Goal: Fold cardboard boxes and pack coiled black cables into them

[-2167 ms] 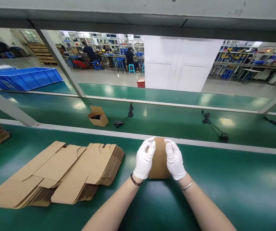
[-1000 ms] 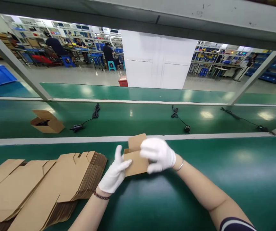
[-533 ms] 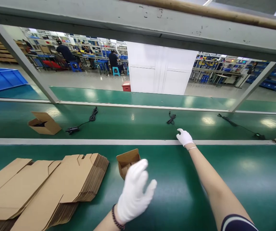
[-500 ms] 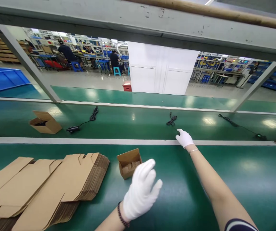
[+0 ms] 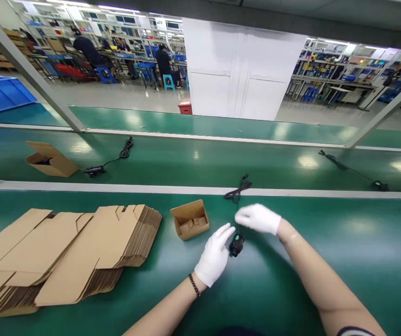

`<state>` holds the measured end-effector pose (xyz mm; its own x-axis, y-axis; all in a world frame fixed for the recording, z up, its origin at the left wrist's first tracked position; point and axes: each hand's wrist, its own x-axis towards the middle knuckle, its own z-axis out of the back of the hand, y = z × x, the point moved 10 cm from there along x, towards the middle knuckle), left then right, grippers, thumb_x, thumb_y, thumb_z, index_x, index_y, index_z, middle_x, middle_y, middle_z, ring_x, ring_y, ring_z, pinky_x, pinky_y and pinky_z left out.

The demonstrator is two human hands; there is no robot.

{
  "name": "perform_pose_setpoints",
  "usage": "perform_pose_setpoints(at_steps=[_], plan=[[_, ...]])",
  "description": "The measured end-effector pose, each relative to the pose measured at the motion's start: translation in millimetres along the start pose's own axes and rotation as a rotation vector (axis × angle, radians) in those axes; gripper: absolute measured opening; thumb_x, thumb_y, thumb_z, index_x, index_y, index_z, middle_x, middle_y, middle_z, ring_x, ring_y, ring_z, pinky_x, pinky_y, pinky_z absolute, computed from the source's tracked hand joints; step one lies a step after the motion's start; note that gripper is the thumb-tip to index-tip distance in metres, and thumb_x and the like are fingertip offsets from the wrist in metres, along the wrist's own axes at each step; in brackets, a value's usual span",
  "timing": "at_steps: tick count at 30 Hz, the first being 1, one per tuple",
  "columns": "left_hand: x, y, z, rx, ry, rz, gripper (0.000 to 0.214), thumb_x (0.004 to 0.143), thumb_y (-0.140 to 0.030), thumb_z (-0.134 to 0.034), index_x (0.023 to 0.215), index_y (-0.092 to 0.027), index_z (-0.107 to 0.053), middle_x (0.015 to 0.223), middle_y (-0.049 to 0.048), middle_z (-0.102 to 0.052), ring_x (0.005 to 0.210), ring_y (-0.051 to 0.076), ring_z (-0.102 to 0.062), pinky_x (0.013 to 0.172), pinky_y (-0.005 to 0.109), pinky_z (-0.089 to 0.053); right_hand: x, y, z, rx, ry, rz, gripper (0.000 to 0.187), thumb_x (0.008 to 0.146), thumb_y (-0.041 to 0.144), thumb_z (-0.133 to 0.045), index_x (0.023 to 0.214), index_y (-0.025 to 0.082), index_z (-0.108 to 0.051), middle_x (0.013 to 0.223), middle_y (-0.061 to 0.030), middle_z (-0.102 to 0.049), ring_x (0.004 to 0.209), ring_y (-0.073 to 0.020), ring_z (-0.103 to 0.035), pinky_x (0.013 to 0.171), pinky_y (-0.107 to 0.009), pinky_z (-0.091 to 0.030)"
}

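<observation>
A black device with a green spot (image 5: 236, 245) is at the near green surface, and its thin cord runs up to a bundled black cable (image 5: 238, 190) lying across the pale rail. My right hand (image 5: 258, 218), white-gloved and slightly blurred, has its fingers closed on the cord between device and bundle. Just left of the device is my left hand (image 5: 213, 256), also gloved, fingers stretched out and holding nothing; whether its fingertips touch the device I cannot tell. An open small cardboard box (image 5: 190, 224) stands up-left of that hand, its inner flaps visible.
Stacks of flat folded cardboard (image 5: 116, 238) cover the near left. Beyond the pale rail (image 5: 116, 187) lie another corded black device (image 5: 94, 171), an open box with something dark inside (image 5: 55, 161), and a third device (image 5: 379, 185) at right. Slanted frame posts (image 5: 43, 79) rise at both sides.
My right hand has brought the device and its bundled cable toward me over the rail. My left hand has moved up beside the device. The camera view has tilted down.
</observation>
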<state>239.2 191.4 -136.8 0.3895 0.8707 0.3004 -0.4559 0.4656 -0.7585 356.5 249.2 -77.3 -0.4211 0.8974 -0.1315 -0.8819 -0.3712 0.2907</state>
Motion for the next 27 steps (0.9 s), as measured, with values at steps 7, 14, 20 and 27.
perform_pose_setpoints(at_steps=[7, 14, 20, 27], plan=[[2, -41, 34.2, 0.207, -0.108, -0.112, 0.042, 0.085, -0.011, -0.044, 0.122, -0.023, -0.060, 0.130, 0.0090, -0.061, 0.117, 0.024, -0.059, 0.100, 0.046, -0.051, 93, -55, 36, -0.309, 0.010, -0.024, 0.021, 0.077, 0.018, -0.065, 0.096, 0.021, -0.072, 0.133, -0.0120, -0.056, 0.132, -0.0330, -0.038, 0.110, -0.053, -0.019], [56, -100, 51.7, 0.364, -0.190, -0.231, 0.062, 0.078, -0.025, -0.064, 0.137, -0.016, -0.044, 0.135, 0.0165, -0.053, 0.131, 0.036, -0.043, 0.107, 0.053, -0.038, 39, -6, 54, -0.453, 0.048, 0.141, 0.025, 0.077, 0.022, -0.055, 0.099, 0.016, -0.067, 0.087, -0.0104, -0.070, 0.082, -0.0247, -0.064, 0.085, -0.038, -0.041], [84, -56, 12.2, 0.018, 0.132, 0.167, 0.021, 0.083, -0.021, -0.052, 0.100, -0.019, -0.063, 0.094, 0.0098, -0.066, 0.092, 0.029, -0.061, 0.084, 0.045, -0.048, -32, 25, 73, -0.298, -0.095, 0.108, 0.017, 0.078, 0.033, -0.056, 0.079, 0.019, -0.064, 0.063, -0.0032, -0.065, 0.056, -0.0184, -0.059, 0.055, -0.027, -0.037], [62, -70, -8.5, -0.431, 0.200, 0.162, 0.027, 0.077, -0.012, -0.057, 0.103, -0.017, -0.056, 0.100, 0.0065, -0.066, 0.092, 0.020, -0.064, 0.084, 0.033, -0.052, -44, 6, 44, 0.767, -0.440, -0.045, 0.037, 0.064, 0.046, -0.076, 0.090, 0.020, -0.066, 0.074, -0.0006, -0.067, 0.064, -0.0163, -0.062, 0.063, -0.030, -0.050]])
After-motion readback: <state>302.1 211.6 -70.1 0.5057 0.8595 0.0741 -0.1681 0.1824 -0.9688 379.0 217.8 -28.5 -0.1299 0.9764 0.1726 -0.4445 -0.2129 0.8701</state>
